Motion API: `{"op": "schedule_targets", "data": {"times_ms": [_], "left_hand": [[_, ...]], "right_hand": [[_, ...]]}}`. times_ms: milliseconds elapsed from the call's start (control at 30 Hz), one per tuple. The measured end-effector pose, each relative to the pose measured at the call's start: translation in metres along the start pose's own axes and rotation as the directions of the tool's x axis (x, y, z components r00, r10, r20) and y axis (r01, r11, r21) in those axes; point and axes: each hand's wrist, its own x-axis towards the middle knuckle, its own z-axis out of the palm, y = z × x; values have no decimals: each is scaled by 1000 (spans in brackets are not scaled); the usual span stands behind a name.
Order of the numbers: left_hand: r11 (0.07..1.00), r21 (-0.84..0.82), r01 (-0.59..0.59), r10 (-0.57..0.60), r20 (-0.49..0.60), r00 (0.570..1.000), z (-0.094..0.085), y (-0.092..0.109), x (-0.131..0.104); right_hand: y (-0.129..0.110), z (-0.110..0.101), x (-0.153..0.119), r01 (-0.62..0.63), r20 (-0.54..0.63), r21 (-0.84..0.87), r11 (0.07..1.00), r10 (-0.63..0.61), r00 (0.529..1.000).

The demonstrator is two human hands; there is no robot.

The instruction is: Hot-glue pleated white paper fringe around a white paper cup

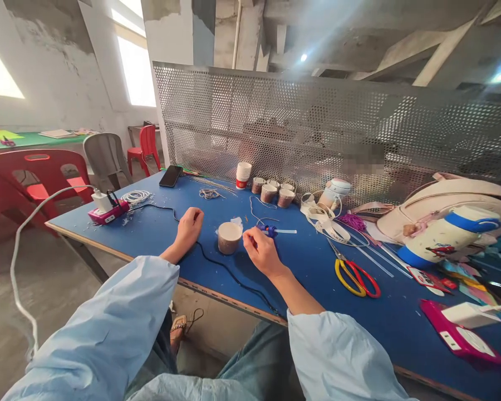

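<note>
A small brown cup with a pale top [229, 238] stands upright on the blue table between my hands. My left hand [188, 229] rests to its left, fingers curled in, and nothing shows in it. Close by the cup's right side is my right hand [260, 252], its fingers pressed together in a pinch; whatever they may hold is too small or hidden. Just behind that hand lies a blue glue gun [271, 229], partly covered, with a clear glue stick [287, 231] pointing right. A whitish scrap [236, 221] lies behind the cup.
Several similar brown cups [269, 193] and stacked paper cups [243, 175] stand at the back. Scissors [356, 277], a bottle [448, 236] and a pink bag [446, 203] are at right. A black cord [229, 270] crosses the front; a power strip [108, 212] sits left.
</note>
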Motion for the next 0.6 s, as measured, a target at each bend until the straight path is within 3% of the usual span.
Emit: {"op": "schedule_targets", "data": {"times_ms": [333, 400, 500, 600], "left_hand": [[993, -87, -77, 85, 94, 992, -24, 32, -23], [985, -106, -133, 146, 131, 981, -27, 36, -29], [939, -124, -321, 340, 191, 921, -29, 38, -38], [909, -176, -378, 406, 172, 897, -30, 39, -45]], "right_hand": [[-27, -2, -6, 85, 75, 96, 992, -92, 993], [-35, 4, -11, 132, 104, 119, 984, -145, 984], [-37, 21, -24, 183, 145, 170, 968, -209, 967], [-26, 37, -41, 144, 226, 233, 962, -197, 954]]}}
